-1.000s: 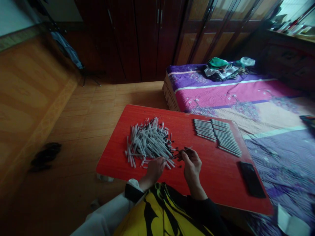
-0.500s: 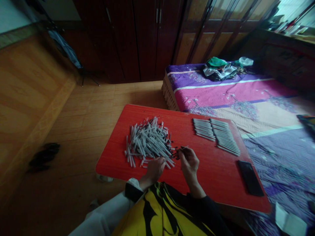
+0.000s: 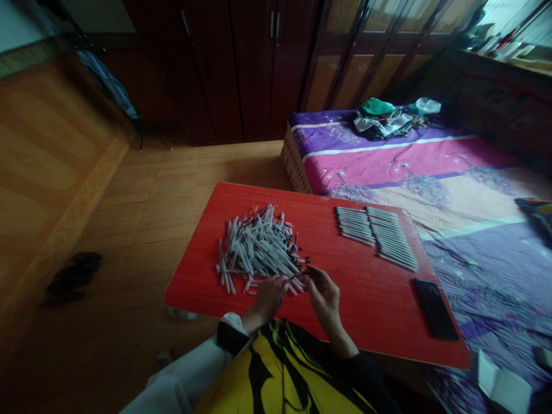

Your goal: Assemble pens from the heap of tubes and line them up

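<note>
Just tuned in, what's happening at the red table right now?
A seated person works at a red table. The left hand and right hand pinch a thin dark rod between them, at the near edge of a loose pile of white tubes. Farther right lie neat rows of tubes, and a black phone nearer the person.
</note>
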### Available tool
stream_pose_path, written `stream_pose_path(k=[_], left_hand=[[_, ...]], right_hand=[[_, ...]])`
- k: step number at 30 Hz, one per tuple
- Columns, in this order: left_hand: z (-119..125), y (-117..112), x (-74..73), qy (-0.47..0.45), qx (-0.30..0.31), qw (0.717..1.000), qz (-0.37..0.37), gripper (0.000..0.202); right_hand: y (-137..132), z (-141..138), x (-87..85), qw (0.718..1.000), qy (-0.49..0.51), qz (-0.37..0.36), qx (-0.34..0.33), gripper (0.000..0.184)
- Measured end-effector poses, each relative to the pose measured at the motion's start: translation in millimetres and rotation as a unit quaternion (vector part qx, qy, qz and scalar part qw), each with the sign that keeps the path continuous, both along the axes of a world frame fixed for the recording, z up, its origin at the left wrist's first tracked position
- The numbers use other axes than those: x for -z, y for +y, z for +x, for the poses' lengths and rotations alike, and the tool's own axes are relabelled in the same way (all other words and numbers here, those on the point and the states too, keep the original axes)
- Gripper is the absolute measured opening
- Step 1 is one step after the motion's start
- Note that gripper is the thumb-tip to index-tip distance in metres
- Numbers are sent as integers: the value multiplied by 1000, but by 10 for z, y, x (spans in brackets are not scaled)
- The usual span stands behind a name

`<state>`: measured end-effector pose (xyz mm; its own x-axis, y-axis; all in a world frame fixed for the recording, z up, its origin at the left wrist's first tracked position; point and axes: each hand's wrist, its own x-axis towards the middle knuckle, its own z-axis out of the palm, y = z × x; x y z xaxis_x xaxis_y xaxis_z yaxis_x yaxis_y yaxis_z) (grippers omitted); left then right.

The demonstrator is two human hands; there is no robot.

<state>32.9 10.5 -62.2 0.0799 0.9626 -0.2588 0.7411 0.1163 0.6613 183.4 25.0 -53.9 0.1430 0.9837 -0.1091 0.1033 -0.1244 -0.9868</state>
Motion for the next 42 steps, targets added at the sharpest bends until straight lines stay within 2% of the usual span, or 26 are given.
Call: stream_pose_path(k=[2, 4, 6, 7, 10, 14, 17, 19, 24, 26, 29, 33, 39, 42], left_hand=[[-9, 8, 28, -15, 10, 1000, 10, 17], [-13, 15, 66, -24, 13, 999, 19, 18], [-12, 19, 102, -27, 8, 999, 22, 18], [-10, 20, 116, -29, 6, 999, 22, 17], [0, 18, 147, -32, 1, 999, 20, 16], [4, 13, 169, -36, -4, 999, 20, 15], [1, 10, 176, -46, -6, 998, 29, 15], [0, 8, 171, -57, -8, 998, 39, 16], [16, 5, 122, -92, -10, 994, 58, 16], [31, 8, 100, -111, -4, 992, 67, 15], [49, 12, 86, -142, 8, 986, 88, 15], [50, 4, 104, -155, 13, 983, 101, 16], [38, -7, 124, -154, 6, 982, 107, 13], [32, -2, 130, -145, -18, 983, 108, 11]], right_hand=[[-37, 219, 179, 997, -37, -23, 66, 38], [-77, 467, 402, 982, -131, -81, 113, 41], [-121, 662, 626, 945, -270, -167, 80, 38], [-142, 719, 723, 936, -291, -185, 75, 37], [-171, 720, 926, 927, -306, -206, 63, 31], [-74, 532, 1022, 939, -272, -208, 47, 22], [57, 420, 1023, 958, -199, -207, 27, 19], [126, 366, 989, 969, -129, -209, 9, 23], [159, 235, 744, 977, 46, -206, -38, 37], [142, 179, 610, 961, 155, -222, -55, 37], [118, 100, 442, 913, 308, -254, -84, 39], [100, 32, 351, 894, 343, -268, -104, 38], [87, -18, 385, 872, 373, -308, -81, 39], [69, -46, 393, 869, 379, -312, -64, 31]])
